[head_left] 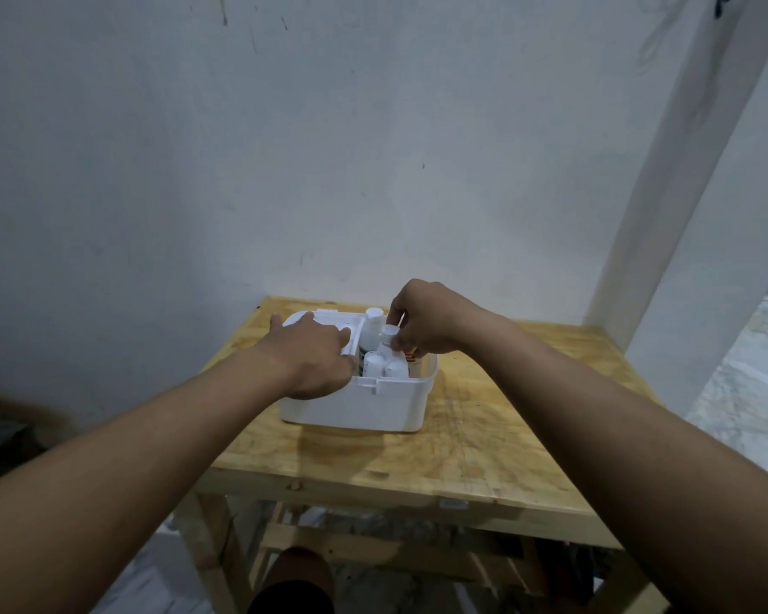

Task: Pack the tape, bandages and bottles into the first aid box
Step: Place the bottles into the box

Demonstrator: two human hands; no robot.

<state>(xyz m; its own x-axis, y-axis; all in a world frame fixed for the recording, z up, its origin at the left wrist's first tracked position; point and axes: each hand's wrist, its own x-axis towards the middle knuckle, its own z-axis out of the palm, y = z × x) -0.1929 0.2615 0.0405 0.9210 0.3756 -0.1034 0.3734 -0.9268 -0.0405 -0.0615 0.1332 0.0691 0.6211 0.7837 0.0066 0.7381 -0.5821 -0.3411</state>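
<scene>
A white first aid box [364, 403] stands open on the wooden table [484, 427]. Several white bottles stand in its right half; one tall bottle [372, 323] is at the back and two capped ones [384, 370] are at the front. My right hand [426, 323] pinches the neck of a white-capped bottle [387, 336] among them. My left hand [318, 358] lies across a white inner tray [344, 323] on the box's left half, fingers curled over its edge. Something with a red label [412, 357] shows under my right hand. No tape or bandages are visible.
The table stands against a pale wall [329, 170], with a corner post at the right. Bare wood lies in front of and to the right of the box. My knee [300, 569] shows below the table's front edge.
</scene>
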